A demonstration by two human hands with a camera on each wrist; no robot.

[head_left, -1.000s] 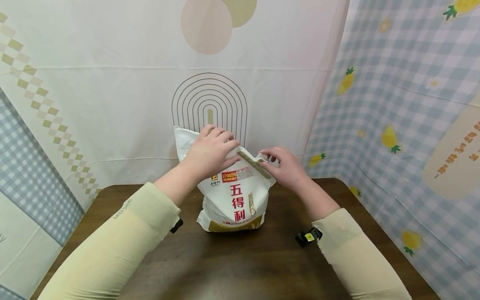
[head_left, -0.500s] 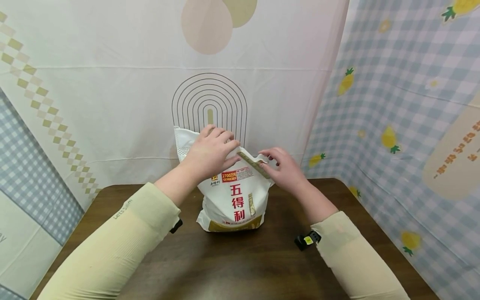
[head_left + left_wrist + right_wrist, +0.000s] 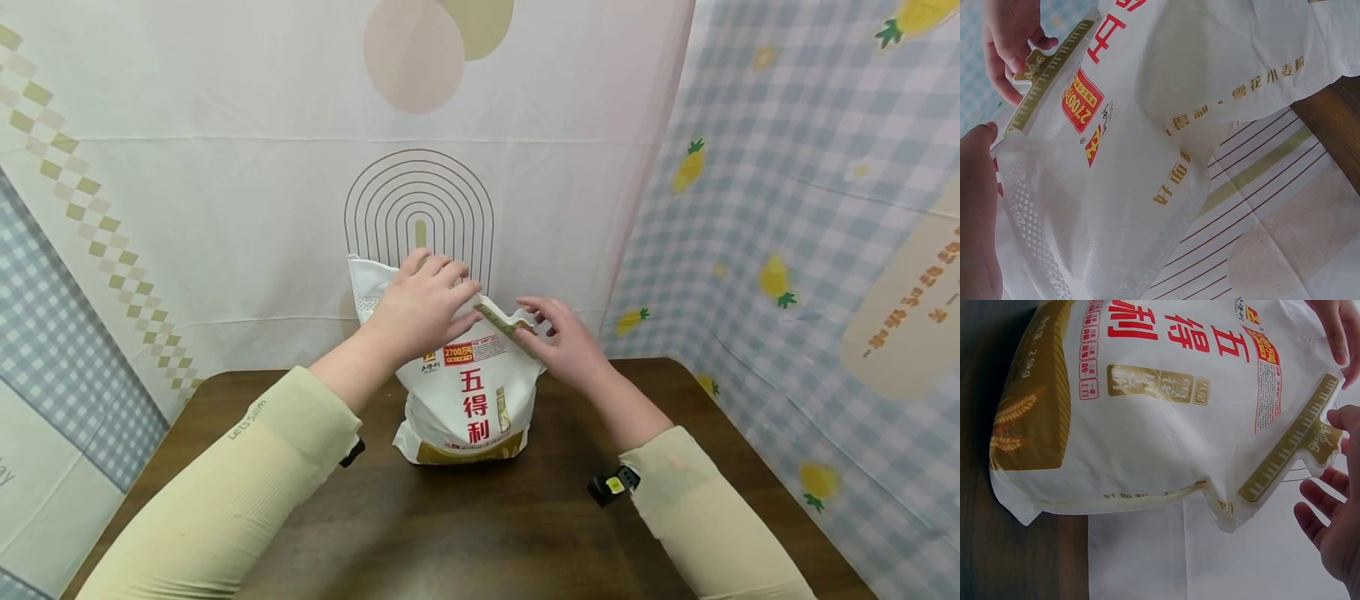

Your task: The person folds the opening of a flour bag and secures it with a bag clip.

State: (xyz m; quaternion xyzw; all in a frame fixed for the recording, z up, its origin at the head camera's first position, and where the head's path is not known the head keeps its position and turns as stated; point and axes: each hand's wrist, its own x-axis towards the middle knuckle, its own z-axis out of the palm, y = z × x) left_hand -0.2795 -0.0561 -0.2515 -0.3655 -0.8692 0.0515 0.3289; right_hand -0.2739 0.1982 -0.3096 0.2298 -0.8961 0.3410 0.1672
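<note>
A white flour bag (image 3: 457,392) with red lettering and a gold base band stands on the table, its top slanting down to the right. Along that top edge lies a gold bag clip (image 3: 1291,440), with a short grip tab on its outer side. My left hand (image 3: 416,304) pinches the bag's upper edge, near the clip's upper end; its fingertips are partly hidden behind the bag. My right hand (image 3: 573,346) holds the clip's tab between thumb and index finger, while its other fingers spread loosely, seen in the right wrist view.
A brown wooden table (image 3: 360,533) carries the bag near its back edge. Behind it hangs a white patterned cloth (image 3: 247,225), and a blue checked cloth (image 3: 750,225) with pineapples hangs at the right. Both wrists wear black straps.
My right hand has shifted slightly left and down along the clip, and its forearm has moved a little inward. The left hand and the bag have stayed in place.
</note>
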